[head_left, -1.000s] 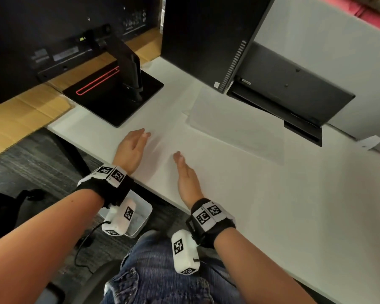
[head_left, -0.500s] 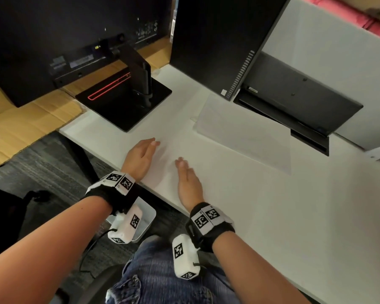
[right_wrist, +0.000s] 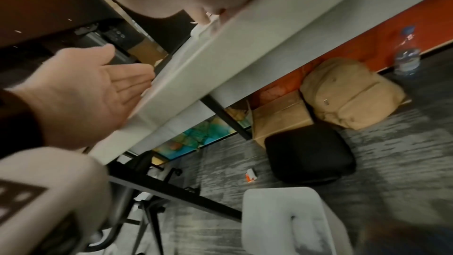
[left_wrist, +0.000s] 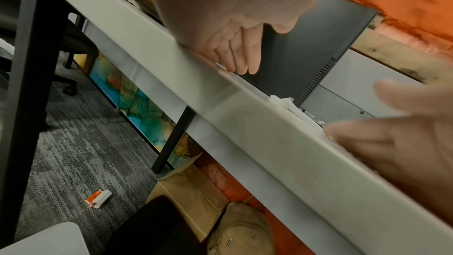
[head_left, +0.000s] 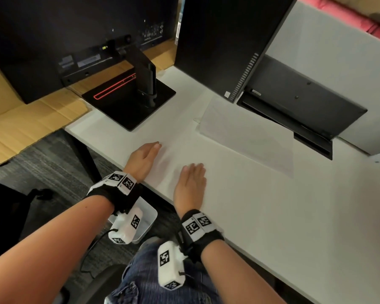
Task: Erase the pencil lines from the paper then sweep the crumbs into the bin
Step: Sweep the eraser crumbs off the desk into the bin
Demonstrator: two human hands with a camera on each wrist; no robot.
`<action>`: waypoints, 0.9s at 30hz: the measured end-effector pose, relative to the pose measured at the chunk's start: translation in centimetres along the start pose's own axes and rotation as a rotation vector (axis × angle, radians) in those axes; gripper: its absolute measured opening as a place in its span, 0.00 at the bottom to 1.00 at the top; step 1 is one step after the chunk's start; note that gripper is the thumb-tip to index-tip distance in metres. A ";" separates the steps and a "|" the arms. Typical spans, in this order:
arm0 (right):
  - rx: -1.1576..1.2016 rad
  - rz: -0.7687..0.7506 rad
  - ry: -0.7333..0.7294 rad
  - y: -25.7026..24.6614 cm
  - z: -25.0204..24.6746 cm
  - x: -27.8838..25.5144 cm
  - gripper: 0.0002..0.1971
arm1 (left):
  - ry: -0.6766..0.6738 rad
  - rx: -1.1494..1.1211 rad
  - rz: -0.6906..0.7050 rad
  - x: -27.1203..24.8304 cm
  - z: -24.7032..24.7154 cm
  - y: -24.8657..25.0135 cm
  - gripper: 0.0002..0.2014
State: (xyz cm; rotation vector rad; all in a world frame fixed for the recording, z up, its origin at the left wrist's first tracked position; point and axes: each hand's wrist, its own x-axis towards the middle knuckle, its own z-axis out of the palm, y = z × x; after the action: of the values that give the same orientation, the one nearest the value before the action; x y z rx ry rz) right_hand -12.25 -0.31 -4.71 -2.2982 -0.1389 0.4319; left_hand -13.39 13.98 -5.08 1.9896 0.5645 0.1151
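One white bin (right_wrist: 289, 218) under desk edge (left_wrist: 245, 123); contents unclear.

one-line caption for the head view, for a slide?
Both hands, left and right, flat on the white desk edge above the bin.

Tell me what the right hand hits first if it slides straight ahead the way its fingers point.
The right hand lies flat on the table, fingers pointing away from the near edge. Straight on, bare tabletop, then probably the sheet of paper; depth is uncertain.

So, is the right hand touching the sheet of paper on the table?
Apart. In the head view the right hand lies flat near the table's front edge, and bare tabletop shows between its fingertips and the paper farther back.
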 end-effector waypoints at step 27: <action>0.283 0.177 0.077 3.4 -7.9 3.3 0.32 | -0.524 0.427 0.059 -3.7 3.5 4.0 0.29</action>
State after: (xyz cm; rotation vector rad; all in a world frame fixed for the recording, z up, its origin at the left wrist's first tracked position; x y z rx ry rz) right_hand -6.52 -7.31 -2.95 -2.0506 0.1567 0.4236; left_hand -14.16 8.00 -2.71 2.3253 0.1959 -0.5185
